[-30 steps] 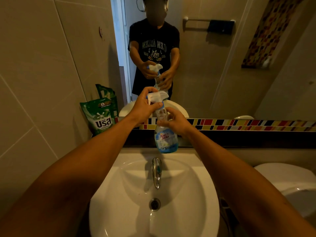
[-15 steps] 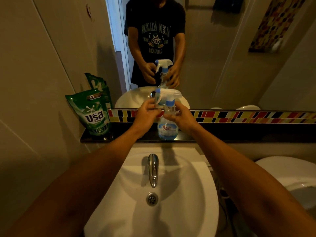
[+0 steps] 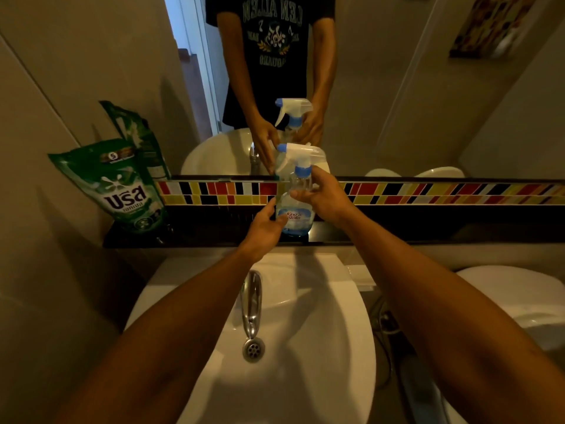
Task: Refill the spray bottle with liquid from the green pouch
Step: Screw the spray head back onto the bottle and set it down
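Observation:
The clear spray bottle [image 3: 294, 216], with a white trigger head, blue collar and a little blue liquid at the bottom, stands upright on the dark shelf [image 3: 214, 232] behind the sink. My right hand [image 3: 324, 197] grips its neck just under the blue collar. My left hand [image 3: 264, 226] is low on the bottle's left side with fingers spread, the thumb at the label. The green pouch [image 3: 122, 191] leans against the left wall on the same shelf, well left of both hands.
A white sink [image 3: 324, 347] with a chrome faucet [image 3: 251, 301] lies below my arms. A white toilet [image 3: 513, 298] is at the right. A mosaic tile strip [image 3: 428, 192] and a mirror [image 3: 397, 87] rise behind the shelf.
The bottle came down from above the sink and now stands on the shelf. My left hand left the trigger head, dropped to the bottle's base and loosened.

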`<state>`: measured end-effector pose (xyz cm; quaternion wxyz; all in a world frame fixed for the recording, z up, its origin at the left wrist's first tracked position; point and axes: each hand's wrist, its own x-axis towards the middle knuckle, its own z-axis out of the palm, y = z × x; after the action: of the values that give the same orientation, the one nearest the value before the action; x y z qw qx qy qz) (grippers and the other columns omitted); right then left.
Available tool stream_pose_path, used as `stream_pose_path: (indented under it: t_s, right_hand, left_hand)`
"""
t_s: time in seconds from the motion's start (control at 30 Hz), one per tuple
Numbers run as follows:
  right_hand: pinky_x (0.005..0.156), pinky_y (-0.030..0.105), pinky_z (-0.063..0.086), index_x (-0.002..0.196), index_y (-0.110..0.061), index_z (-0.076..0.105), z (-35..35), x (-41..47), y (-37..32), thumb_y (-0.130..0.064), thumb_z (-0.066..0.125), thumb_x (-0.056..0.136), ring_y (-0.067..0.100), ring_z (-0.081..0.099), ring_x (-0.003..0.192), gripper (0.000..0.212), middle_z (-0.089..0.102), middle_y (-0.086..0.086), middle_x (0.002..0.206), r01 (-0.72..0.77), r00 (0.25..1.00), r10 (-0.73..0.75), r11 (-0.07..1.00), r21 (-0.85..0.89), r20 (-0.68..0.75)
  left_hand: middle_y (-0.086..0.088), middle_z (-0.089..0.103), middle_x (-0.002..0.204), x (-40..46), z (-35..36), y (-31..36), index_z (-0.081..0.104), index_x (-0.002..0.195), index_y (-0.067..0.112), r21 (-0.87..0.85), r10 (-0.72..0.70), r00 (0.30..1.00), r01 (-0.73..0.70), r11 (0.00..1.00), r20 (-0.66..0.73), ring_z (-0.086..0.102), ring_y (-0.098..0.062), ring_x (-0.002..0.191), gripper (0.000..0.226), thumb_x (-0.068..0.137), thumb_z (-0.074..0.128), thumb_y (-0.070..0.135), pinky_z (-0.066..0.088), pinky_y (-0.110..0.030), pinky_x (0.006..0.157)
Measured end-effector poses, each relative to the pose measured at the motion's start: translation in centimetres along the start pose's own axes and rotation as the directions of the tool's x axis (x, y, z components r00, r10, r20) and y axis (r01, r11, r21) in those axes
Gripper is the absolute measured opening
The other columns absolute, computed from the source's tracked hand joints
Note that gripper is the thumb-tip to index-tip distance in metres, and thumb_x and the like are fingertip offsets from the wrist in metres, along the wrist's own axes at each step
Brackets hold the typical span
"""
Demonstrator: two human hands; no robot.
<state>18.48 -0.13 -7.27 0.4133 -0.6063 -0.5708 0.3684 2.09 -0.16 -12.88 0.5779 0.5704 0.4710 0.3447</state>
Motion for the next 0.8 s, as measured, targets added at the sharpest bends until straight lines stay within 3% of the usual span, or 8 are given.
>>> stream_pose_path:
  t_s: [0.07,0.3,0.47,0.7,0.8]
  right_hand:
    - [0.087,0.028,0.059,0.142,-0.015,0.057,-0.5,0.3,0.2,-0.011,0.076,0.094,0.015,0.068,0.115,0.051,0.069,0.002,0.132,0.001,1.0,-0.001,1.0,0.003,0.011]
    - [0.076,0.016,0.053,0.146,-0.016,0.052,-1.6,1.3,0.5,-0.007,0.072,0.097,0.011,0.06,0.119,0.054,0.064,-0.005,0.132,-0.013,1.0,0.013,1.0,-0.003,0.025]
    - [0.098,0.033,0.05,0.149,-0.018,0.049,-2.1,1.8,1.2,-0.005,0.07,0.098,0.023,0.059,0.134,0.057,0.063,0.004,0.143,-0.041,0.999,0.04,0.999,0.031,0.025]
    - [0.109,0.048,0.053,0.15,-0.018,0.049,-2.5,2.0,1.9,-0.006,0.07,0.098,0.026,0.059,0.136,0.057,0.063,0.004,0.143,-0.06,0.998,0.059,0.997,0.044,0.021]
    - [0.108,0.043,0.054,0.153,-0.019,0.045,-2.2,1.6,2.0,-0.006,0.07,0.097,0.025,0.059,0.136,0.062,0.061,0.004,0.145,-0.046,0.999,0.047,0.997,0.056,-0.006]
  left_hand:
    - [-0.003,0.056,0.141,0.6,0.8,-0.2,0.039,0.152,0.02,-0.012,-0.012,1.0,0.012,1.0,-0.022,0.054,-0.021,0.131,0.052,0.102,0.052,0.01,0.05,-0.039,0.105]
    - [-0.004,0.055,0.144,1.8,3.1,0.1,0.041,0.151,0.024,-0.021,-0.031,0.993,0.028,0.999,-0.117,0.054,-0.023,0.131,0.054,0.1,0.057,0.015,0.05,-0.041,0.105]
    - [-0.003,0.055,0.144,2.4,3.8,0.1,0.041,0.15,0.026,0.013,-0.014,0.993,0.016,1.0,-0.121,0.053,-0.024,0.133,0.053,0.1,0.057,0.02,0.048,-0.047,0.108]
    - [-0.003,0.053,0.146,2.8,4.1,-0.5,0.039,0.152,0.024,-0.019,-0.024,0.993,0.022,1.0,-0.116,0.052,-0.024,0.134,0.057,0.1,0.058,0.015,0.048,-0.049,0.108]
    - [-0.003,0.052,0.146,2.7,4.0,-0.5,0.038,0.153,0.025,-0.006,-0.016,0.995,0.015,1.0,-0.1,0.052,-0.023,0.134,0.059,0.099,0.058,0.014,0.048,-0.049,0.107]
